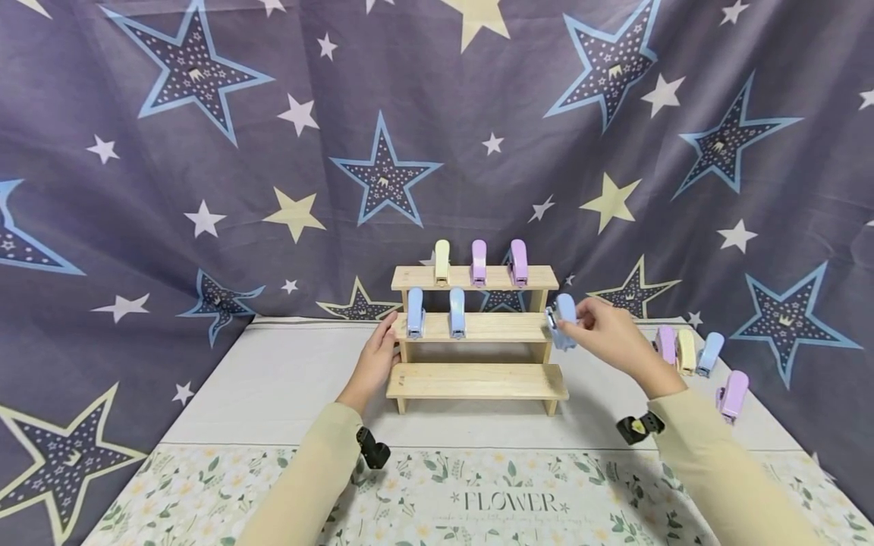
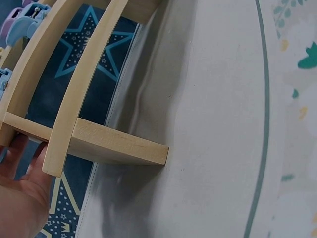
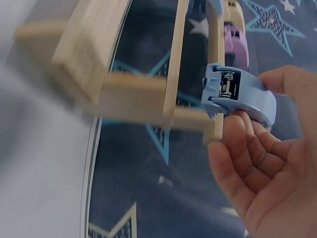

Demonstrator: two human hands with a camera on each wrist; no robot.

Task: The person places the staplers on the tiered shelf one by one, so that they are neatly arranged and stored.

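Note:
My right hand (image 1: pixel 610 334) pinches a blue stapler (image 1: pixel 564 321) between thumb and fingers at the right end of the middle shelf of a three-step wooden rack (image 1: pixel 478 381). The right wrist view shows this blue stapler (image 3: pixel 242 94) with its spring side exposed. With fingers fairly straight, my left hand (image 1: pixel 373 360) touches the rack's left side at the middle shelf. Two other blue staplers (image 1: pixel 415 312) stand on that shelf, towards the left. On the top shelf are a yellow stapler (image 1: pixel 441 262) and two purple staplers (image 1: pixel 479 262). The bottom shelf holds no stapler.
Right of the rack, on the white cloth (image 1: pixel 300 379), stand a purple stapler (image 1: pixel 665 343), a yellow stapler (image 1: pixel 686 352) and a blue stapler (image 1: pixel 710 354). Another purple stapler (image 1: pixel 734 396) is nearer the front. A star-patterned curtain (image 1: pixel 437 91) hangs behind the rack.

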